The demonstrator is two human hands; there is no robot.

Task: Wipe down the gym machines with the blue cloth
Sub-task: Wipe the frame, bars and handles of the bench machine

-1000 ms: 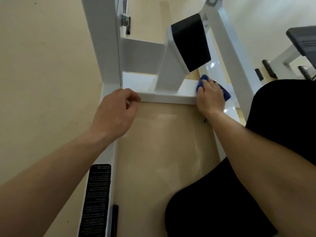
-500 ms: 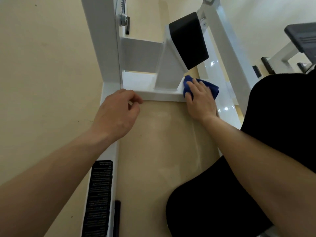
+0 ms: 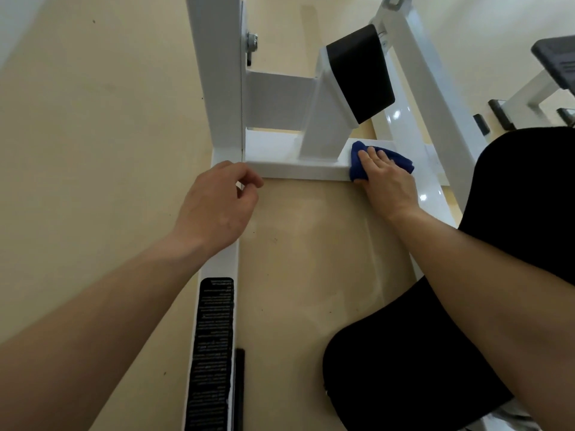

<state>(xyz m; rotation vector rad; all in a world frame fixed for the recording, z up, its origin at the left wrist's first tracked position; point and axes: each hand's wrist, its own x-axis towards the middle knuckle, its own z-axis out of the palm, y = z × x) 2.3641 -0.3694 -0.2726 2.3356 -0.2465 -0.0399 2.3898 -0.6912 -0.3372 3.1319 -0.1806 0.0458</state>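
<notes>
The blue cloth [image 3: 356, 161] is a deep, saturated royal blue with a soft, slightly fuzzy surface. It is bunched into a rumpled pad rather than spread flat. It lies on the right end of the white crossbar [image 3: 295, 171] of the gym machine. Its left part folds down over the crossbar's front edge, and a darker lobe sticks out past the hand on the far right.

The right hand [image 3: 387, 185] lies flat on top of the cloth, its fingers [image 3: 378, 157] straight and slightly spread, pressing the cloth against the crossbar. The thumb tip sits at the crossbar's front face, just under the cloth's folded edge.

The left hand [image 3: 217, 206] is at the opposite, left end of the crossbar, where the white upright [image 3: 217, 88] meets it. Its fingers are curled inward with thumb and forefinger close together, and it holds nothing that shows. Whether it touches the metal cannot be told.

A slanted white support [image 3: 323, 132] rises from the middle of the crossbar and carries a black pad [image 3: 361, 73] above it. From the crossbar's left end a white base rail [image 3: 219, 265] runs toward the viewer and bears a black printed label [image 3: 214, 353]. Beige floor [image 3: 311, 259] shows in front of the crossbar.
</notes>
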